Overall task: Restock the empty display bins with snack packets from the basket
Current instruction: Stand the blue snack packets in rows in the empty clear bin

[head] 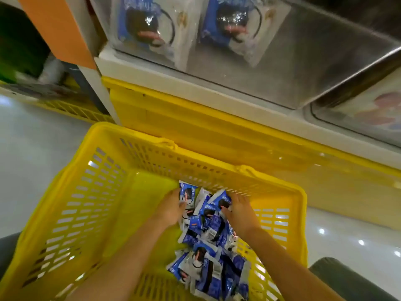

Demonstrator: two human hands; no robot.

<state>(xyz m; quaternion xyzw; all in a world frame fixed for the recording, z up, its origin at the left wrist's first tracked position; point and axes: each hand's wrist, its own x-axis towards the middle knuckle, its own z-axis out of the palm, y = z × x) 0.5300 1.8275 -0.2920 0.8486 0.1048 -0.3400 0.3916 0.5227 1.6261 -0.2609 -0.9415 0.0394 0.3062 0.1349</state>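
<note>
A yellow slatted basket (91, 192) sits on the floor below me. A heap of several blue-and-white snack packets (208, 242) lies in its right half. My left hand (171, 208) reaches into the heap's far end, its fingers curled round a packet (187, 193) there. My right hand (239, 210) lies on the heap opposite it, fingers and thumb closing round another packet (223, 199). Above, a clear display bin (288, 68) holds two of the same packets (147, 27) standing against its front wall; its right part looks bare.
A yellow base panel (195, 118) runs under the white shelf edge (152, 72), right behind the basket. A second clear bin (358, 114) sits at the right. An orange post (56, 29) and another yellow basket (71, 109) stand at the left on the glossy floor.
</note>
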